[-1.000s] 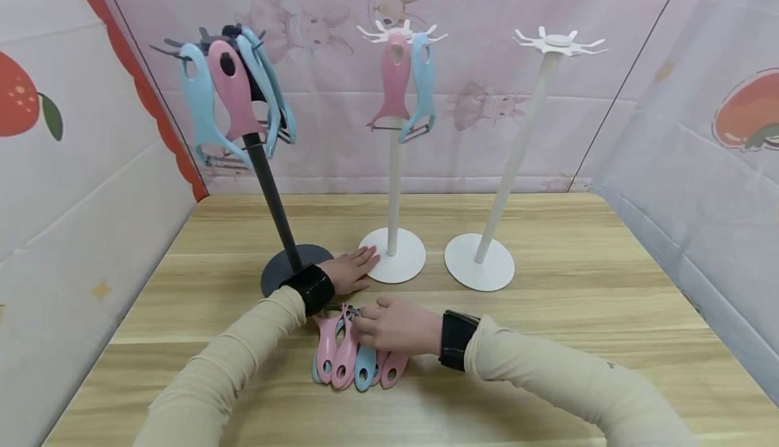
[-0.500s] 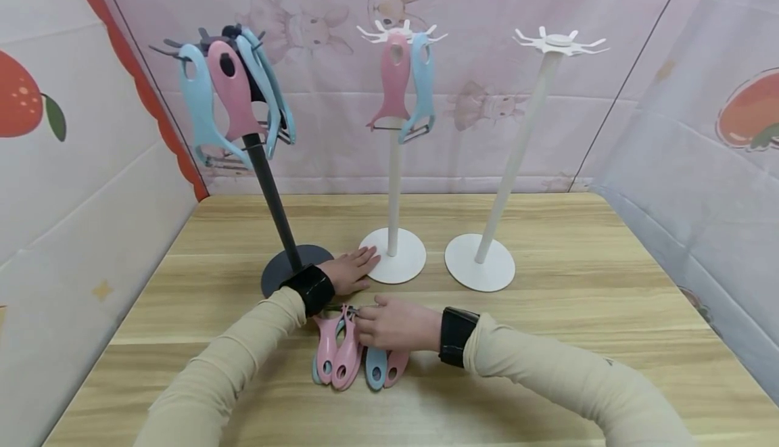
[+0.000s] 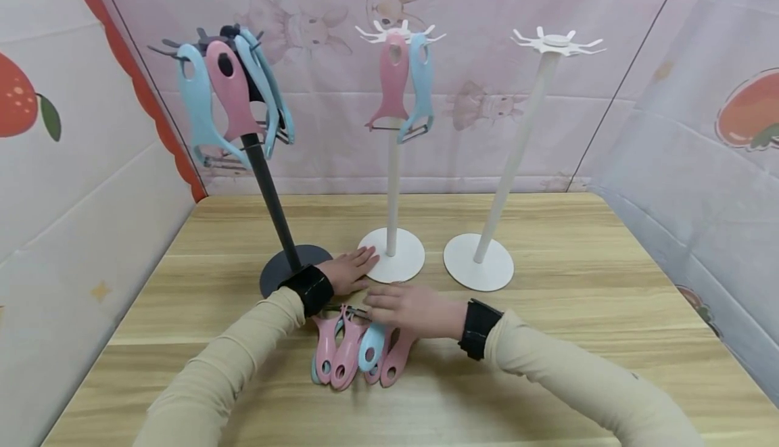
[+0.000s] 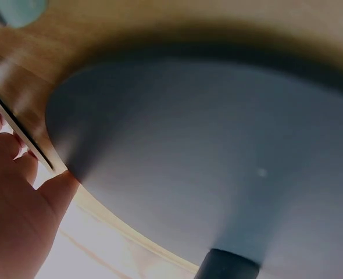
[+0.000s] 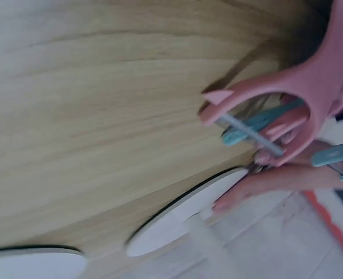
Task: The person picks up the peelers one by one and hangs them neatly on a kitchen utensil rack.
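Observation:
My left hand [image 3: 348,271] lies with fingers extended on the edge of the middle white stand's round base [image 3: 402,268]; its thumb meets the dark base [image 4: 160,133] in the left wrist view. Over a row of vegetable peelers, my right hand [image 3: 416,310] pinches a light blue peeler [image 3: 371,349], whose handle tilts toward the front. Its head end is mostly behind the fingers. Several pink peelers [image 3: 345,362] lie around it, handles toward the person. One pink peeler [image 5: 314,84] shows its blade large in the right wrist view.
On the left a black stand [image 3: 274,197] carries blue, pink and dark peelers on its hooks. One pink peeler [image 3: 394,78] and one blue peeler [image 3: 421,82] hang from the middle white stand. A second white stand [image 3: 517,156] with bare hooks leans in view at right.
My right hand has shifted right and slightly back, and the light blue peeler has turned and come up from the row. The left hand stays in place.

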Demonstrator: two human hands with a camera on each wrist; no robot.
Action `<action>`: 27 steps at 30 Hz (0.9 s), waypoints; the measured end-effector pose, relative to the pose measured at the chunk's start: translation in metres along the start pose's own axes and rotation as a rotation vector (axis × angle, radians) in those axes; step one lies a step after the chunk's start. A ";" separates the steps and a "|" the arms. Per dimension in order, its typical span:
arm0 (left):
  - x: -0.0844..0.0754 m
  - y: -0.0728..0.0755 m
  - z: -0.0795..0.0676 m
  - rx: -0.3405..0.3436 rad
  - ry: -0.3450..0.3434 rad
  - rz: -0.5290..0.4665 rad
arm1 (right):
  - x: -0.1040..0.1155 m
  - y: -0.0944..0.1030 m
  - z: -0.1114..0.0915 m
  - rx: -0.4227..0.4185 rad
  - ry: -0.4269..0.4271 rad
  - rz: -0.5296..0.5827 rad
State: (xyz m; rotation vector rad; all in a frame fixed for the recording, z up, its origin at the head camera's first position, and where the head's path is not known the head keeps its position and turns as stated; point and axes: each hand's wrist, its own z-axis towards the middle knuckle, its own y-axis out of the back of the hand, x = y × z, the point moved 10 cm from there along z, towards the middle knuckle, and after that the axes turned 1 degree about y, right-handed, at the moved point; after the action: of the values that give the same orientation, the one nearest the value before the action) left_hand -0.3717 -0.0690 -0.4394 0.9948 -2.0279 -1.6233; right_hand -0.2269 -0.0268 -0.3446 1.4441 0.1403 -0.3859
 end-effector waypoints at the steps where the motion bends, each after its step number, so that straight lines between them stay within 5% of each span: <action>1: 0.001 0.000 0.000 0.000 0.001 -0.002 | -0.007 0.001 -0.003 -0.015 -0.039 0.080; 7: 0.006 -0.006 0.004 -0.038 -0.030 0.027 | -0.054 0.021 -0.027 -0.260 -0.284 0.420; 14: 0.001 -0.002 0.001 -0.032 -0.037 0.013 | -0.095 0.047 -0.060 -0.608 -0.480 0.481; 20: -0.004 0.002 -0.002 -0.025 -0.033 0.016 | -0.124 0.065 -0.082 -0.900 -0.618 0.703; 27: 0.001 -0.003 0.002 -0.006 -0.011 0.025 | -0.159 0.093 -0.096 -1.100 -0.740 0.746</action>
State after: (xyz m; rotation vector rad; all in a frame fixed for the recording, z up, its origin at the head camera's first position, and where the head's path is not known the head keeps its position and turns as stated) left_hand -0.3727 -0.0691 -0.4428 0.9571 -2.0332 -1.6243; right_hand -0.3296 0.1025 -0.2189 0.1501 -0.6814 -0.1393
